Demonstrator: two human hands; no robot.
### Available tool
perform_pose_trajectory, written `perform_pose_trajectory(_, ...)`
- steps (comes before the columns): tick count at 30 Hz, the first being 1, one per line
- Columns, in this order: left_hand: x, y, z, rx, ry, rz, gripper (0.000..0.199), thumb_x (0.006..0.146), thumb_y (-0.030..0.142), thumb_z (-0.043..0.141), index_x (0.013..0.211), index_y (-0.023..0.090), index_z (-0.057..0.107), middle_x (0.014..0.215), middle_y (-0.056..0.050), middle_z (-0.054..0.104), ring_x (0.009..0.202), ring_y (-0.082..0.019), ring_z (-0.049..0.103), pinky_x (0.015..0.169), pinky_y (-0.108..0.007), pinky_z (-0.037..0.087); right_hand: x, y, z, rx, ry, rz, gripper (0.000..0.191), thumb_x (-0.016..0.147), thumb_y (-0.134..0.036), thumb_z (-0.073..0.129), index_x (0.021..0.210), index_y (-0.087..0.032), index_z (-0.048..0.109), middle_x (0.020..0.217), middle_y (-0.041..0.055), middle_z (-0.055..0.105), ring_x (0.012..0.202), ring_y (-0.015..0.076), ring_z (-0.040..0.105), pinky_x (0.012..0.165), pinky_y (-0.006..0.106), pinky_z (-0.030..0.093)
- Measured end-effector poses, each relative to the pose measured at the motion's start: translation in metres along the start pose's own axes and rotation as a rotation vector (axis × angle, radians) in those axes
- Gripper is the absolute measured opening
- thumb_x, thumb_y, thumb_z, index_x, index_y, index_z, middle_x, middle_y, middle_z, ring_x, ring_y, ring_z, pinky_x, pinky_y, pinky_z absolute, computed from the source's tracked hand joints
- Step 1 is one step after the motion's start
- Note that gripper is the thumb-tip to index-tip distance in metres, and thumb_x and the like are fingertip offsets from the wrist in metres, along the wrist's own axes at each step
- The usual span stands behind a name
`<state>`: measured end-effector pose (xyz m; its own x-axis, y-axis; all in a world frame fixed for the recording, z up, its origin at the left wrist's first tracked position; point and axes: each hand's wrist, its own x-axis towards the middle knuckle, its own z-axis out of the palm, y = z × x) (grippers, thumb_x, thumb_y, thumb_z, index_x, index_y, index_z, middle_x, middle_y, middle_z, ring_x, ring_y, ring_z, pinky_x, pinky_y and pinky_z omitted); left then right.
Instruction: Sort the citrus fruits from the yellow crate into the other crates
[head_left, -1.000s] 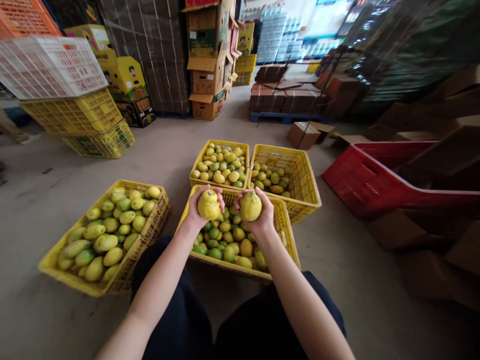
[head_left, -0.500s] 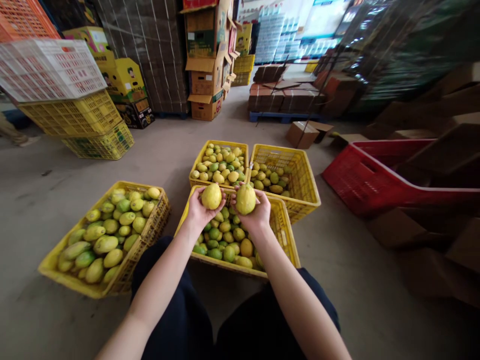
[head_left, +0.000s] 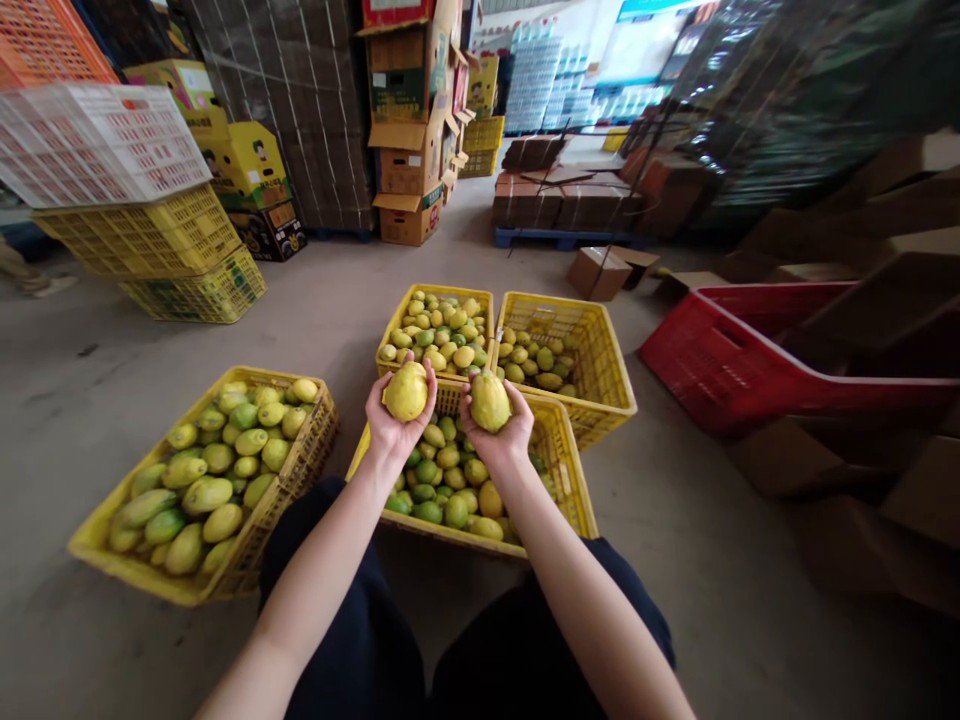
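Observation:
My left hand (head_left: pixel 396 425) holds a yellow lemon (head_left: pixel 406 391) on its upturned palm, fingers curled round it. In my right hand (head_left: pixel 504 432) rests a greener, bumpy lemon (head_left: pixel 490 402). Both hands are apart, above the near yellow crate (head_left: pixel 575 470), which holds green and yellow lemons. Behind it stand a fuller yellow crate (head_left: pixel 381 352) and a partly filled yellow crate (head_left: pixel 611 365). Another yellow crate (head_left: pixel 274 500), heaped with larger lemons, sits at the left.
A red crate (head_left: pixel 690 370) with cardboard stands at the right. Stacked white (head_left: pixel 127 145) and yellow crates (head_left: pixel 157 235) are at the left. Farther back are cartons (head_left: pixel 405 170), a blue pallet (head_left: pixel 555 238) and a small box (head_left: pixel 598 273).
My left hand has moved left with its lemon, widening the gap between the hands. My right hand has barely moved, still holding its lemon.

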<state>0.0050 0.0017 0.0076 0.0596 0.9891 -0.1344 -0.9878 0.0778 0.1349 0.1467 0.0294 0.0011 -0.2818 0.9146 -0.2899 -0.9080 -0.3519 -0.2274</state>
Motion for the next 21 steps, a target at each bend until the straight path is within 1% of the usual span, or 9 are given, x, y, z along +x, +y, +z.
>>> perform_pose_trajectory(1, 0.0, 0.0, 0.0, 0.004, -0.003, 0.023, 0.042, 0.089, 0.03, 0.041, 0.125, 0.015, 0.057, 0.108, -0.011, 0.067, 0.1, -0.019, 0.066, 0.082, -0.029, 0.057, 0.0, 0.0, 0.0, -0.007, -0.004, -0.016, 0.025, 0.082, -0.022, 0.048, 0.101, -0.018, 0.064, 0.083, 0.0066, 0.073, 0.069, 0.018, 0.069, 0.058, 0.026, 0.058)
perform_pose_trajectory(3, -0.001, 0.002, 0.0, 0.003, 0.003, 0.037, 0.04, 0.088, 0.029, 0.042, 0.121, 0.016, 0.06, 0.109, -0.01, 0.067, 0.103, -0.02, 0.065, 0.083, -0.03, 0.056, -0.001, -0.001, -0.002, -0.019, -0.013, -0.035, 0.026, 0.081, -0.021, 0.048, 0.102, -0.018, 0.064, 0.084, 0.0062, 0.073, 0.072, 0.0182, 0.069, 0.061, 0.028, 0.059)
perform_pose_trajectory(7, 0.0, 0.009, -0.004, -0.051, 0.038, 0.026, 0.032, 0.086, 0.027, 0.042, 0.106, 0.019, 0.066, 0.102, -0.007, 0.069, 0.091, -0.015, 0.066, 0.071, -0.022, 0.055, 0.001, -0.002, -0.004, -0.074, 0.005, -0.007, 0.022, 0.081, -0.023, 0.051, 0.098, -0.02, 0.064, 0.085, 0.0042, 0.073, 0.069, 0.0169, 0.068, 0.054, 0.025, 0.056)
perform_pose_trajectory(10, 0.001, 0.016, -0.006, -0.084, 0.049, 0.035, 0.029, 0.084, 0.025, 0.042, 0.096, 0.019, 0.067, 0.097, -0.005, 0.069, 0.083, -0.013, 0.066, 0.063, -0.02, 0.053, 0.007, 0.0, -0.011, -0.206, 0.084, 0.039, 0.017, 0.079, -0.02, 0.054, 0.092, -0.019, 0.064, 0.08, 0.003, 0.072, 0.06, 0.0155, 0.065, 0.047, 0.023, 0.052)
perform_pose_trajectory(12, 0.001, 0.021, -0.005, -0.084, 0.069, 0.05, 0.028, 0.083, 0.024, 0.041, 0.093, 0.019, 0.067, 0.094, -0.005, 0.069, 0.079, -0.014, 0.066, 0.06, -0.02, 0.053, 0.012, 0.006, -0.02, -0.323, 0.209, 0.101, 0.016, 0.078, -0.019, 0.055, 0.091, -0.018, 0.065, 0.076, 0.0028, 0.071, 0.057, 0.0147, 0.063, 0.046, 0.022, 0.05)
perform_pose_trajectory(15, 0.0, 0.033, -0.001, -0.072, 0.091, 0.071, 0.028, 0.082, 0.023, 0.041, 0.091, 0.018, 0.067, 0.092, -0.004, 0.069, 0.076, -0.014, 0.066, 0.058, -0.022, 0.053, 0.018, 0.021, -0.044, -0.451, 0.477, 0.252, 0.014, 0.081, -0.021, 0.055, 0.091, -0.018, 0.063, 0.067, 0.0021, 0.066, 0.053, 0.0146, 0.06, 0.047, 0.023, 0.05)
perform_pose_trajectory(17, -0.001, 0.043, 0.0, -0.071, 0.097, 0.091, 0.028, 0.081, 0.023, 0.041, 0.091, 0.018, 0.067, 0.092, -0.005, 0.069, 0.076, -0.015, 0.066, 0.057, -0.022, 0.053, 0.019, 0.035, -0.064, -0.492, 0.587, 0.308, 0.014, 0.084, -0.02, 0.049, 0.093, -0.015, 0.059, 0.062, 0.003, 0.062, 0.049, 0.0158, 0.057, 0.044, 0.025, 0.049)
perform_pose_trajectory(19, -0.001, 0.053, 0.0, -0.08, 0.105, 0.108, 0.029, 0.079, 0.023, 0.042, 0.093, 0.018, 0.067, 0.093, -0.005, 0.069, 0.075, -0.015, 0.066, 0.057, -0.022, 0.053, 0.022, 0.047, -0.08, -0.525, 0.688, 0.331, 0.016, 0.084, -0.02, 0.048, 0.097, -0.014, 0.056, 0.062, 0.0028, 0.059, 0.047, 0.0158, 0.054, 0.042, 0.025, 0.047)
perform_pose_trajectory(21, 0.0, 0.061, -0.002, -0.099, 0.123, 0.109, 0.03, 0.078, 0.023, 0.042, 0.094, 0.018, 0.067, 0.093, -0.005, 0.069, 0.076, -0.016, 0.066, 0.057, -0.023, 0.054, 0.031, 0.054, -0.085, -0.535, 0.752, 0.325, 0.019, 0.085, -0.019, 0.046, 0.102, -0.013, 0.053, 0.066, 0.0035, 0.059, 0.049, 0.0162, 0.054, 0.043, 0.026, 0.048)
